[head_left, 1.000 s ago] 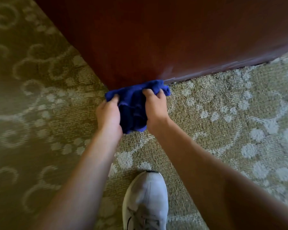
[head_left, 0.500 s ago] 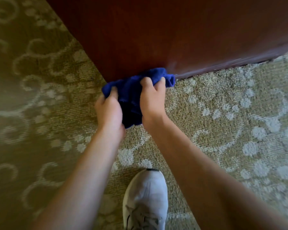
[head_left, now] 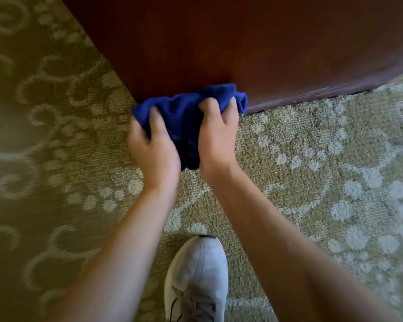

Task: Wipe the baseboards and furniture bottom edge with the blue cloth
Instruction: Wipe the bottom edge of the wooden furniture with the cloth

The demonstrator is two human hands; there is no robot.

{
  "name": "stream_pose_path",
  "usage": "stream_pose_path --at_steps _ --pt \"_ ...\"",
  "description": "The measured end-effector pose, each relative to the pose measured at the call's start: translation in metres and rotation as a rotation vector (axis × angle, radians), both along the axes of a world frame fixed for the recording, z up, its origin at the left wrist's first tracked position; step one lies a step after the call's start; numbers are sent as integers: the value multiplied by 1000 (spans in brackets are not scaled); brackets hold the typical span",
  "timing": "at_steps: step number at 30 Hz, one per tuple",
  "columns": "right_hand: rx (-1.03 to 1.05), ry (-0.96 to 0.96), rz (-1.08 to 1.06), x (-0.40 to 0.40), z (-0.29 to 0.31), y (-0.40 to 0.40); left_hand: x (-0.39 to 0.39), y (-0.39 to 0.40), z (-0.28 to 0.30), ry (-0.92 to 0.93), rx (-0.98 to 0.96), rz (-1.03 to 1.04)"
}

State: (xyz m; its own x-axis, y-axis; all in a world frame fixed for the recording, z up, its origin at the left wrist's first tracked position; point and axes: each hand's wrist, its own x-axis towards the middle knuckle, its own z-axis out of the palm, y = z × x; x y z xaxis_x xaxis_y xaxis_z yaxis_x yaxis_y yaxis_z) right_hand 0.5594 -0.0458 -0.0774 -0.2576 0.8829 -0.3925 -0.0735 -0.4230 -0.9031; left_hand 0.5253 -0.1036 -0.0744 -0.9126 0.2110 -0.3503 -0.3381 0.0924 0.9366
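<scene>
While both hands grip blue cloth [head_left: 184, 112], it touches furniture bottom edge [head_left: 312, 98].

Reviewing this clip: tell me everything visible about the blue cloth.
The blue cloth is deep blue, soft and fuzzy like microfibre, bunched and creased. The left hand and right hand both grip it, and a fold hangs between them. Its top edge presses against the bottom corner of the dark red-brown furniture, just above the patterned carpet.

Fluffy blue cloth [head_left: 186, 112]; smooth wooden furniture [head_left: 242, 43]
</scene>
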Motion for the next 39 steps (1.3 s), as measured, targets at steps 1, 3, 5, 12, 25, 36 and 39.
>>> stream_pose_path --at_steps 1,3,5,12,25,36,39 --pt "-49 -43 14 1 -9 3 1 1 -6 -82 -38 -19" --pt "-220 -116 42 7 -23 8 -1 4 -17 -258 -154 -49" --pt "-331 -144 74 13 -31 16 -6 7 -19 -319 -247 -96" --pt "-194 -66 -161 25 2 32 9 14 15 -379 -10 -180" --pt "-264 -240 -38 44 -24 55 13 38 -13 -402 -202 -262" --pt "16 -130 -185 49 -10 63 29 48 -11 -401 -48 -233" --pt "-196 -219 -52 61 -35 68 21 55 -45 -575 -176 -297"
